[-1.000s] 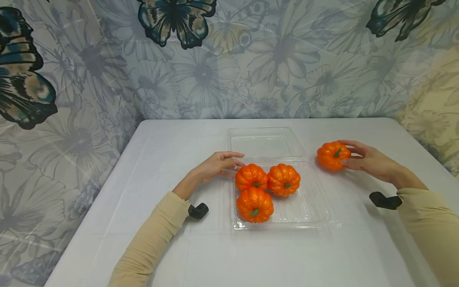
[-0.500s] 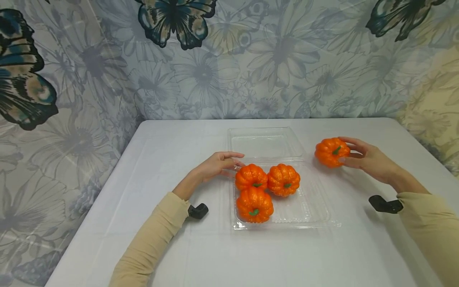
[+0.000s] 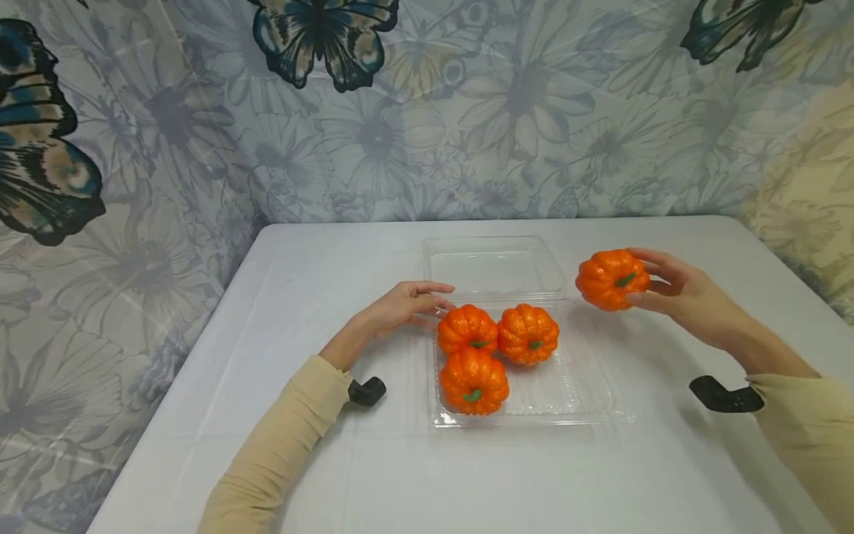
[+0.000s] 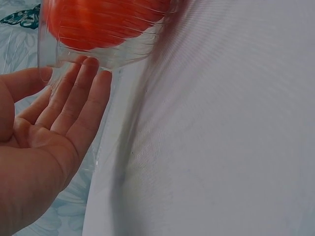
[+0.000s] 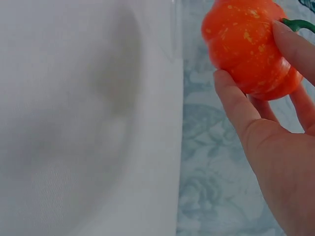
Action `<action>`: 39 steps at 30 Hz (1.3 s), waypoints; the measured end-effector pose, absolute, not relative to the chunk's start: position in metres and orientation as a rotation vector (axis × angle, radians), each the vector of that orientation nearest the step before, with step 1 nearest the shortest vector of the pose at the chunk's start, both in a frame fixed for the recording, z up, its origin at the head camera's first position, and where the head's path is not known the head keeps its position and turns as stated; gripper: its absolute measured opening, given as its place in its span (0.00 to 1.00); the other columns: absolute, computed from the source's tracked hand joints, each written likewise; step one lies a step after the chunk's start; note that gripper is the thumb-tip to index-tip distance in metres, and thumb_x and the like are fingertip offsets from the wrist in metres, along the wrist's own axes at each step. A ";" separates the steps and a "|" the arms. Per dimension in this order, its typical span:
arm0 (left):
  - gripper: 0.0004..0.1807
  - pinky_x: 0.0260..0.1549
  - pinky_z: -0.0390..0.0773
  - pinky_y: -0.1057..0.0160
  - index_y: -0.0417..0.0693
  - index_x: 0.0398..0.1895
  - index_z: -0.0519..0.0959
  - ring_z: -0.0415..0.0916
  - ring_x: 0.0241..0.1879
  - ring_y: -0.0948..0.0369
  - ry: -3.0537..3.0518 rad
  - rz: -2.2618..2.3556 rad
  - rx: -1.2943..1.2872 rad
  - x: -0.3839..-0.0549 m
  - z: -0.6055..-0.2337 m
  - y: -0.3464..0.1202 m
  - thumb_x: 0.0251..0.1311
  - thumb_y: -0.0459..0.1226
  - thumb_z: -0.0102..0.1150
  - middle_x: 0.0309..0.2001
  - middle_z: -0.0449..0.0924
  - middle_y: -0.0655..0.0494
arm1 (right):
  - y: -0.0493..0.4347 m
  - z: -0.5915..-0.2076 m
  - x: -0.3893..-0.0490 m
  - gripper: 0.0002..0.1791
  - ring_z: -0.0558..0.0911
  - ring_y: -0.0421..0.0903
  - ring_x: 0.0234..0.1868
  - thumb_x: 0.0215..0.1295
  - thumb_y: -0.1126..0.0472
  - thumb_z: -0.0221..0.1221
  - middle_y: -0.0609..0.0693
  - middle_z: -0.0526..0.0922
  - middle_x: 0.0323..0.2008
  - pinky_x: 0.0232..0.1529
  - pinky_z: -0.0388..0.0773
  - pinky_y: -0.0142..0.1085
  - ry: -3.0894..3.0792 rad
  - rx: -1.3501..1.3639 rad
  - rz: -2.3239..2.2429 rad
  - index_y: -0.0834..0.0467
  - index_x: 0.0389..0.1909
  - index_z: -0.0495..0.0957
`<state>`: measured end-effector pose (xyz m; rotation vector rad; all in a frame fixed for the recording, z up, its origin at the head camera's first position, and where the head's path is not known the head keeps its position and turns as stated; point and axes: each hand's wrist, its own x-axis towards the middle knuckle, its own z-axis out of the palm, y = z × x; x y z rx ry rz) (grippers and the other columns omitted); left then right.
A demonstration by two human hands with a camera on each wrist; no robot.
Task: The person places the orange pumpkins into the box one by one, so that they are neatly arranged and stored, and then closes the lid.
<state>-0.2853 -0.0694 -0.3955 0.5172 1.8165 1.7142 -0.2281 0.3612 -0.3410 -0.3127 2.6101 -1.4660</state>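
My right hand (image 3: 687, 297) grips a small orange toy pumpkin (image 3: 611, 279) with a green stem, held above the table right of the clear plastic clamshell container (image 3: 574, 386). In the right wrist view, thumb and fingertips press around the pumpkin (image 5: 246, 46). Three more pumpkins sit in the container's base: a back-left one (image 3: 467, 328), a back-right one (image 3: 528, 335) and a front-left one (image 3: 474, 382). At the container's left edge, my left hand (image 3: 403, 308) has its fingers nearly straight. In the left wrist view its fingertips (image 4: 91, 61) are right at the plastic rim.
The container's lid (image 3: 494, 267) lies folded back behind the base. A white cloth covers the table (image 3: 333, 475). Fabric with flowers and butterflies (image 3: 373, 141) hangs behind and at the left. Black wrist cameras (image 3: 367, 391) stick out from both sleeves.
My right hand has lifted the pumpkin off the table and moved it slightly left. The left hand and the three pumpkins in the container have stayed in place.
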 end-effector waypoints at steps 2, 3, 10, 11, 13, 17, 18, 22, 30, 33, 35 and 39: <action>0.23 0.48 0.77 0.54 0.34 0.67 0.64 0.74 0.51 0.51 1.819 1.709 0.517 -0.285 -0.395 -0.069 0.70 0.31 0.43 0.54 0.75 0.40 | 0.357 -0.340 -0.225 0.37 0.74 0.32 0.51 0.66 0.63 0.59 0.53 0.60 0.64 0.44 0.76 0.25 2.618 -0.336 -1.468 0.50 0.73 0.54; 0.23 0.48 0.77 0.54 0.34 0.67 0.63 0.74 0.51 0.51 1.818 1.708 0.517 -0.285 -0.395 -0.069 0.70 0.31 0.43 0.54 0.75 0.40 | 0.355 -0.339 -0.223 0.37 0.74 0.32 0.52 0.66 0.64 0.59 0.52 0.60 0.63 0.44 0.76 0.25 2.622 -0.352 -1.467 0.50 0.73 0.54; 0.23 0.49 0.77 0.54 0.34 0.67 0.63 0.74 0.51 0.51 1.822 1.695 0.516 -0.285 -0.395 -0.069 0.69 0.30 0.42 0.55 0.75 0.41 | 0.345 -0.334 -0.214 0.37 0.74 0.31 0.52 0.64 0.66 0.61 0.46 0.65 0.61 0.44 0.76 0.25 2.655 -0.407 -1.430 0.52 0.72 0.57; 0.23 0.49 0.77 0.54 0.34 0.67 0.63 0.74 0.51 0.51 1.820 1.695 0.519 -0.285 -0.395 -0.069 0.69 0.30 0.41 0.55 0.75 0.41 | 0.344 -0.334 -0.212 0.37 0.74 0.31 0.52 0.63 0.67 0.61 0.46 0.65 0.61 0.43 0.76 0.25 2.655 -0.413 -1.428 0.52 0.72 0.57; 0.23 0.49 0.77 0.54 0.34 0.67 0.63 0.74 0.51 0.51 1.820 1.692 0.520 -0.285 -0.394 -0.069 0.69 0.30 0.41 0.55 0.75 0.40 | 0.342 -0.333 -0.209 0.37 0.74 0.31 0.52 0.63 0.68 0.61 0.45 0.65 0.60 0.43 0.77 0.26 2.645 -0.431 -1.439 0.53 0.71 0.57; 0.24 0.49 0.77 0.54 0.34 0.67 0.63 0.74 0.51 0.51 1.823 1.686 0.520 -0.285 -0.392 -0.069 0.69 0.30 0.42 0.56 0.75 0.40 | 0.337 -0.331 -0.201 0.37 0.75 0.32 0.52 0.61 0.73 0.60 0.43 0.67 0.59 0.42 0.78 0.28 2.624 -0.489 -1.472 0.55 0.70 0.59; 0.24 0.49 0.77 0.54 0.34 0.67 0.63 0.74 0.51 0.51 1.823 1.685 0.519 -0.285 -0.392 -0.069 0.69 0.30 0.42 0.56 0.75 0.40 | 0.336 -0.331 -0.199 0.37 0.75 0.33 0.52 0.61 0.74 0.60 0.43 0.68 0.59 0.42 0.78 0.28 2.615 -0.512 -1.484 0.56 0.70 0.59; 0.24 0.49 0.77 0.53 0.34 0.67 0.63 0.74 0.51 0.51 1.815 1.689 0.515 -0.286 -0.393 -0.069 0.69 0.31 0.43 0.55 0.75 0.40 | 0.333 -0.329 -0.192 0.37 0.76 0.36 0.53 0.59 0.78 0.59 0.44 0.68 0.61 0.43 0.79 0.30 2.555 -0.617 -1.537 0.59 0.69 0.60; 0.24 0.49 0.77 0.54 0.34 0.67 0.63 0.75 0.51 0.52 1.828 1.674 0.508 -0.287 -0.391 -0.069 0.69 0.31 0.44 0.56 0.75 0.40 | 0.326 -0.326 -0.182 0.37 0.75 0.37 0.56 0.58 0.81 0.57 0.45 0.69 0.63 0.43 0.79 0.33 2.447 -0.757 -1.573 0.62 0.69 0.59; 0.24 0.49 0.77 0.54 0.34 0.67 0.63 0.74 0.51 0.51 1.838 1.665 0.507 -0.287 -0.390 -0.068 0.69 0.31 0.45 0.56 0.74 0.40 | 0.322 -0.325 -0.179 0.37 0.74 0.38 0.57 0.58 0.82 0.56 0.47 0.68 0.63 0.43 0.79 0.34 2.374 -0.804 -1.595 0.63 0.69 0.59; 0.24 0.49 0.77 0.54 0.34 0.67 0.63 0.75 0.51 0.51 1.841 1.666 0.499 -0.287 -0.389 -0.068 0.69 0.31 0.46 0.56 0.75 0.40 | 0.319 -0.324 -0.177 0.38 0.74 0.39 0.57 0.57 0.83 0.55 0.48 0.67 0.64 0.43 0.80 0.35 2.322 -0.833 -1.603 0.63 0.69 0.59; 0.24 0.49 0.77 0.54 0.34 0.67 0.63 0.74 0.51 0.51 1.841 1.671 0.496 -0.286 -0.390 -0.068 0.70 0.31 0.46 0.55 0.75 0.40 | 0.314 -0.324 -0.171 0.38 0.74 0.41 0.58 0.57 0.83 0.56 0.48 0.67 0.64 0.43 0.80 0.38 2.253 -0.885 -1.585 0.64 0.69 0.58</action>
